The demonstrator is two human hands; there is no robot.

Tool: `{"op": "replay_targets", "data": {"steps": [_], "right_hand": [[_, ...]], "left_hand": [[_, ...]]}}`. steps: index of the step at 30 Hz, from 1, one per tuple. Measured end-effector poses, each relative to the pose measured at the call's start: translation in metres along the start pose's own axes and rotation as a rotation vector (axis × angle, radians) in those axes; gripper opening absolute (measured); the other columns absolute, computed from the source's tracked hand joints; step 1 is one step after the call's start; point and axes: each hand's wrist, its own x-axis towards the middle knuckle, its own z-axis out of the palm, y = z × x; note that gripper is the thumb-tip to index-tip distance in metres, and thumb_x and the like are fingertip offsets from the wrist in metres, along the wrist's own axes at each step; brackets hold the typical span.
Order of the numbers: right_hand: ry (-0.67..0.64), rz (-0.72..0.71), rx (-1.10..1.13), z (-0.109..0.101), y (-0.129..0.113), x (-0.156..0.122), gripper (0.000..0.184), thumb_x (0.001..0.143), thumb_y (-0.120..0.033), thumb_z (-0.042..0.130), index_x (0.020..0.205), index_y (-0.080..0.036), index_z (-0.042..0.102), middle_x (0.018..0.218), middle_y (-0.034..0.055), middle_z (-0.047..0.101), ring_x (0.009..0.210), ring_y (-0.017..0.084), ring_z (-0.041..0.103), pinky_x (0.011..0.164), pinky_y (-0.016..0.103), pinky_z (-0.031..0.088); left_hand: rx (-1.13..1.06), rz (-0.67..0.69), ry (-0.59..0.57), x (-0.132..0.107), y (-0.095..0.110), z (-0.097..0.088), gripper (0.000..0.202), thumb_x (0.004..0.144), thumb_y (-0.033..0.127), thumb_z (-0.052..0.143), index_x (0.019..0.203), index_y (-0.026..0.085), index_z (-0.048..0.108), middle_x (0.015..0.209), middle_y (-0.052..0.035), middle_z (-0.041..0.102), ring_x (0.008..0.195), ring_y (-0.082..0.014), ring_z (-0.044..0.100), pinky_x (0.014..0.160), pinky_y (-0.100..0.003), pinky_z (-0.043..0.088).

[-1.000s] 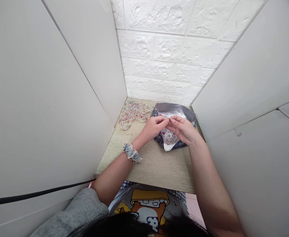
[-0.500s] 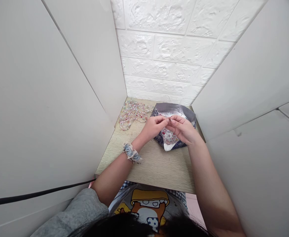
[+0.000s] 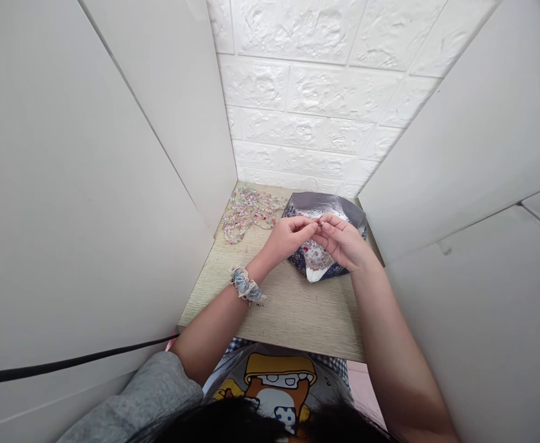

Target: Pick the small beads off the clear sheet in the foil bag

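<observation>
My left hand (image 3: 289, 239) and my right hand (image 3: 344, 242) meet at the fingertips over an opened bag (image 3: 328, 202) with a silvery lining and a dark patterned outside. Both hands are closed in a pinch. Whatever lies between the fingertips is too small to make out. Loose beads (image 3: 316, 255), mostly pale with some red, lie in the bag below my fingers. To the left of the bag, strands of strung beads (image 3: 250, 212) in pink, red and pale green rest in a heap. A pale blue scrunchie (image 3: 246, 286) circles my left wrist.
The light wooden tabletop (image 3: 307, 314) sits between a white panel (image 3: 168, 123) on the left and another white panel (image 3: 473, 184) on the right. A white brick-patterned wall (image 3: 311, 92) closes the back. A black strap (image 3: 76, 359) crosses the lower left.
Hardly anything differs. The pinched fingertips have shifted very slightly; the bag and the bead strands stay where they were.
</observation>
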Motion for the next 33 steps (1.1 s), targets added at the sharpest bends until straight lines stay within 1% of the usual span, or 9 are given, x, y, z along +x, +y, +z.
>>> {"op": "replay_targets", "data": {"steps": [7, 18, 26, 33], "right_hand": [[0.001, 0.000, -0.023, -0.0011, 0.0007, -0.0001, 0.010, 0.067, -0.020, 0.066, 0.075, -0.020, 0.059, 0.078, -0.0024, 0.061, 0.077, 0.008, 0.058, 0.077, 0.020, 0.048], [0.015, 0.003, -0.056, 0.0003, 0.0003, 0.0003, 0.013, 0.065, -0.022, 0.067, 0.073, -0.020, 0.058, 0.079, -0.0024, 0.059, 0.079, 0.009, 0.056, 0.080, 0.023, 0.046], [0.032, -0.002, -0.137, -0.0001, -0.0002, 0.0000, 0.017, 0.063, -0.028, 0.068, 0.074, -0.022, 0.057, 0.080, -0.0021, 0.059, 0.080, 0.011, 0.057, 0.084, 0.029, 0.045], [0.033, 0.010, -0.101, 0.0015, -0.0005, 0.0002, 0.015, 0.063, -0.025, 0.068, 0.073, -0.021, 0.057, 0.078, -0.0026, 0.059, 0.078, 0.010, 0.056, 0.082, 0.027, 0.045]], "left_hand": [[0.038, -0.007, -0.002, -0.0010, 0.0031, 0.0000, 0.025, 0.072, 0.032, 0.050, 0.069, 0.011, 0.062, 0.065, -0.0015, 0.058, 0.059, -0.0079, 0.047, 0.056, -0.020, 0.037], [0.082, -0.007, 0.007, -0.0013, 0.0009, 0.0000, 0.027, 0.072, 0.034, 0.048, 0.066, 0.012, 0.062, 0.058, 0.0003, 0.053, 0.057, -0.0080, 0.045, 0.056, -0.021, 0.036], [0.091, -0.023, 0.005, -0.0016, 0.0017, 0.0001, 0.025, 0.072, 0.032, 0.047, 0.063, 0.012, 0.060, 0.057, 0.0007, 0.051, 0.056, -0.0079, 0.044, 0.055, -0.021, 0.035], [0.097, -0.030, 0.013, -0.0016, 0.0021, 0.0002, 0.025, 0.072, 0.031, 0.046, 0.061, 0.011, 0.058, 0.054, 0.0015, 0.048, 0.054, -0.0076, 0.041, 0.054, -0.021, 0.033]]}}
